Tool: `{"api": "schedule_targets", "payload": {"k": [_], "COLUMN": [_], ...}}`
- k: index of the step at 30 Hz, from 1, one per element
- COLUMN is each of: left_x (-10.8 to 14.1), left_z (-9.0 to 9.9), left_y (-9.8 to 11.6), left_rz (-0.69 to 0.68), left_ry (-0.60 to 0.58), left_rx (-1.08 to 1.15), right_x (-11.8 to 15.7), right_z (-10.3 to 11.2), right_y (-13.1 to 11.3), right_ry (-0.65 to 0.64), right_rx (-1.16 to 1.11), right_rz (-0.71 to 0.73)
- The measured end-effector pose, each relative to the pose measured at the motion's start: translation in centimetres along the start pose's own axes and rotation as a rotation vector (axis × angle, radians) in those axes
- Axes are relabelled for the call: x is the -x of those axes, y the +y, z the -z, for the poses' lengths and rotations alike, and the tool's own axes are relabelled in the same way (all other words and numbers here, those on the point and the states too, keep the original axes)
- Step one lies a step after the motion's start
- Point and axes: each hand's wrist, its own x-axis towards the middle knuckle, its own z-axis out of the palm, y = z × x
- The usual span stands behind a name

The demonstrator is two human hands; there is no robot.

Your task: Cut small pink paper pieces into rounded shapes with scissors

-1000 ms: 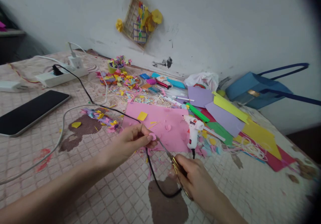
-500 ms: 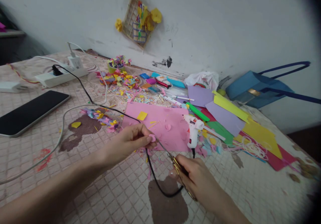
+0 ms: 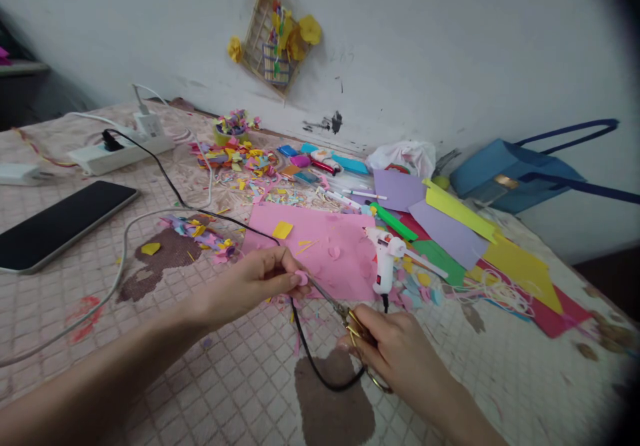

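My left hand pinches a small pink paper piece between thumb and fingers, low over the table. My right hand is closed around the gold handles of a pair of scissors. The scissor blades point up and left, and their tips reach the pink piece at my left fingertips. Beneath and beyond the hands lies a sheet of pink paper with small pink bits and a yellow paper piece on it. A white glue gun rests on the sheet's right edge.
A black cord loops under my hands. To the left are a phone and a power strip. Paper scraps are heaped at the back. Coloured sheets and a blue bag are at the right.
The scissors have turned in my right hand, so the handle loops now show more. My left hand keeps its pinch on the pink piece, almost in place.
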Motion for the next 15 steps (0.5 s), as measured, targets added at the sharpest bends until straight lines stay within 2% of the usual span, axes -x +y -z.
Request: {"api": "schedule_targets", "payload": {"k": [5,9,15], "left_x": [0.01,0.03,0.11], "left_z": [-0.03,-0.08,-0.36], "left_y": [-0.07,0.03,-0.31], "left_rz": [0.018,0.021,0.078], "left_ry": [-0.003,0.001,0.024], "left_rx": [0.027,0.049,0.153], "right_x": [-0.11,-0.14,-0.05], "right_z": [0.01,0.04,0.21], "right_y": [0.11,0.14,-0.06], "right_ry": [0.035,0.014,-0.055], "right_rx": [0.074,0.107,0.062], "right_rz": [0.029,0.028,-0.064]}}
